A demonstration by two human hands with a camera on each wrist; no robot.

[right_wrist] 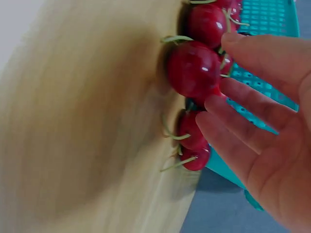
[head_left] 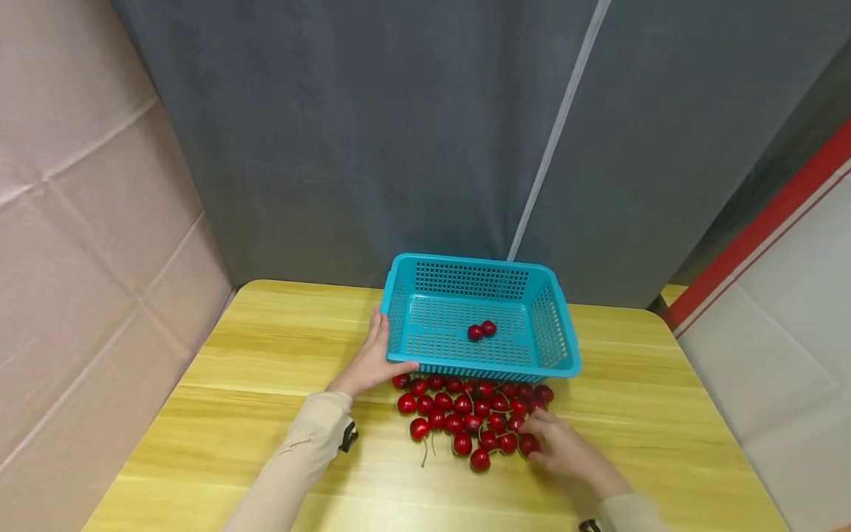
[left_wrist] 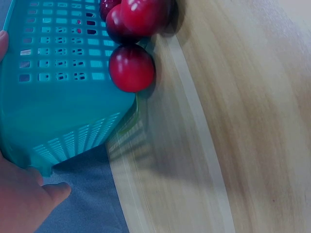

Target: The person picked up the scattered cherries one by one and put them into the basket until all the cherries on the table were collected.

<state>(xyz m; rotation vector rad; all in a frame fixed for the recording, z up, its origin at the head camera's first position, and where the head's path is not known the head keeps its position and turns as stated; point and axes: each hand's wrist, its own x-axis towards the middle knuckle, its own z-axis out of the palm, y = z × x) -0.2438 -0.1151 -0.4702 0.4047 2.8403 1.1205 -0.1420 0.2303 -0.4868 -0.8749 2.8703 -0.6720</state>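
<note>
A turquoise plastic basket (head_left: 479, 368) with perforated walls stands on the table, two cherries (head_left: 482, 330) lying on its floor. My left hand (head_left: 372, 360) holds its front left corner, thumb along the front rim and fingers against the left side. In the left wrist view the basket wall (left_wrist: 58, 102) fills the upper left, with the hand (left_wrist: 22, 194) at the corner. In front of the basket lies a spread of dark red cherries (head_left: 462, 404), some with green stems. At its right edge my right hand (head_left: 565, 452) reaches over the fruit, fingers extended beside a cherry (right_wrist: 193, 69), nothing gripped.
The wooden table (head_left: 266, 369) has its back edge along a dark grey curtain (head_left: 372, 148). A pale covered wall (head_left: 100, 222) rises at the left. To the right is a white panel with a red strip (head_left: 751, 244).
</note>
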